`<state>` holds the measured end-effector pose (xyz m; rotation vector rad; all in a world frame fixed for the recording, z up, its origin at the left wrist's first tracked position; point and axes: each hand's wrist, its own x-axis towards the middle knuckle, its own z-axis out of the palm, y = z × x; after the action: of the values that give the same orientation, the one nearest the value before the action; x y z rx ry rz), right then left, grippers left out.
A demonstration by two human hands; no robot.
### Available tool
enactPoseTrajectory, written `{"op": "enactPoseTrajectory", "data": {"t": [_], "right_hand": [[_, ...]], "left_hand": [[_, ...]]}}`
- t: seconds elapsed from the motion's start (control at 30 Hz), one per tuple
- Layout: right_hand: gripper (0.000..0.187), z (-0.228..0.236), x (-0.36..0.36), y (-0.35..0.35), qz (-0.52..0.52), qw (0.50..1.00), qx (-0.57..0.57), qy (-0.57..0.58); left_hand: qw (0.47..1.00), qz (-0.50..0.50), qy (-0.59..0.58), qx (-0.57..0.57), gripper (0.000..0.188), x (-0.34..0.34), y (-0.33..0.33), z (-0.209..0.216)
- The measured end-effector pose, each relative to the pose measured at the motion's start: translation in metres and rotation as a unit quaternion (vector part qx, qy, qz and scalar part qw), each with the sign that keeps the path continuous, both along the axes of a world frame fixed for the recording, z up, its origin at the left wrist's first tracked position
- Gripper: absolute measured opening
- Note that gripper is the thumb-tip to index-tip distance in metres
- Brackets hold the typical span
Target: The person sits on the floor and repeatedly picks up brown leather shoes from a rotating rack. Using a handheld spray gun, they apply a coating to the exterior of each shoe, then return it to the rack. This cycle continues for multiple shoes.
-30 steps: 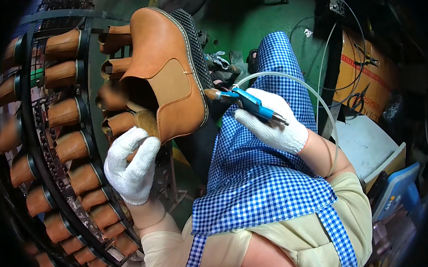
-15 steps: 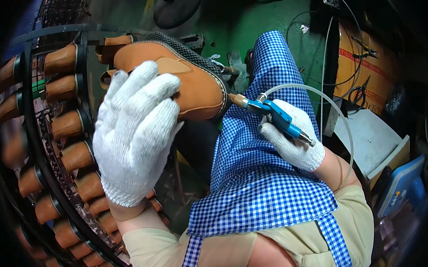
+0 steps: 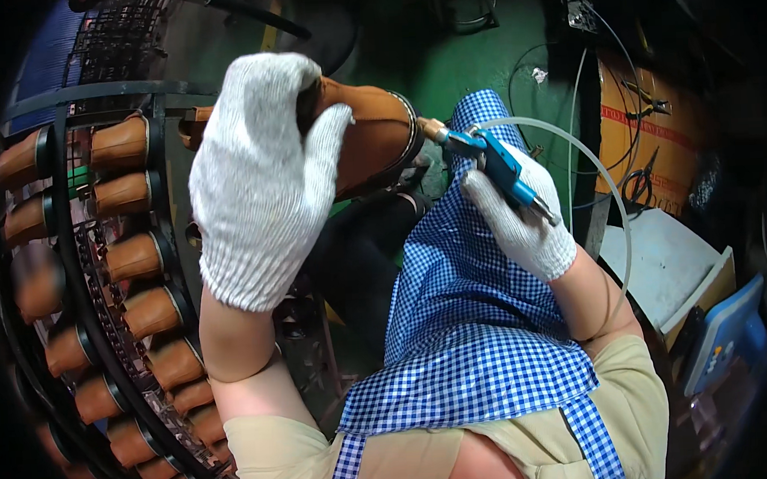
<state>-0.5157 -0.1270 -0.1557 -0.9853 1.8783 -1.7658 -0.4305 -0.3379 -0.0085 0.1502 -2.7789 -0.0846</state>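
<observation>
Left hand (image 3: 261, 172): white-gloved, curled over the shaft mouth of the boot (image 3: 375, 146), thumb apart along the near side. Seemingly clamped on the shaft; fingertips out of sight, depth inside impossible to tell.

Next, boot: brown, held up between both hands, tilted, stitched sole edge to the right. Heel or toe end there, hard to say. Probably middling weight, most of it in the sole. Shaft likely soft, giving under a squeeze; sole end likely stiff. Not fragile by the look of it, but leather probably easy to scuff. Slip risk judged low with knit gloves. Best hold: shaft mouth, palm over the rim, thumb outside. Worse hold: stitched edge, too near the nozzle (image 3: 434, 128).

Then nozzle: aimed at that edge, right beside it; touching or just short, cannot tell. Behind it, blue tool (image 3: 505, 170).

Right hand (image 3: 533, 229): also gloved, wrapped round the tool body, thumb on the left side; other fingers mostly hidden, trigger contact not visible.

Far right: clear hose (image 3: 627, 220), looping from tool past forearm. Beyond, orange carton (image 3: 624, 156).
</observation>
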Motion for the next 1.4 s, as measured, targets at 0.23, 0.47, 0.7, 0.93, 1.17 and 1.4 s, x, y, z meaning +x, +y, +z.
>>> {"op": "enactPoseTrajectory", "data": {"t": [0.23,0.47,0.7,0.93,1.17,1.4], "right_hand": [[0.02,-0.011,-0.018,-0.044,-0.025,1.0,-0.016,-0.004],[0.023,-0.015,-0.017,-0.071,-0.048,0.998,-0.03,-0.001],[0.023,-0.022,0.007,-0.083,-0.046,0.996,-0.079,0.012],[0.015,-0.03,0.03,-0.073,0.02,0.996,-0.059,0.064],[0.019,-0.033,0.037,-0.054,0.047,0.993,-0.04,0.104],[0.015,-0.024,0.036,-0.03,0.103,0.991,-0.019,0.078]], "left_hand": [[0.991,0.098,0.006,-0.091,0.031,-0.028,-0.02,-0.004],[0.987,0.115,0.005,-0.114,0.034,-0.037,-0.062,-0.008],[0.977,0.213,-0.015,-0.004,0.058,-0.033,-0.081,0.008],[0.913,0.173,0.196,0.314,0.047,0.087,-0.051,-0.024],[0.829,0.301,0.094,0.462,0.038,0.195,0.022,-0.082],[0.888,0.248,0.014,0.386,0.038,0.204,0.029,-0.076]]}}
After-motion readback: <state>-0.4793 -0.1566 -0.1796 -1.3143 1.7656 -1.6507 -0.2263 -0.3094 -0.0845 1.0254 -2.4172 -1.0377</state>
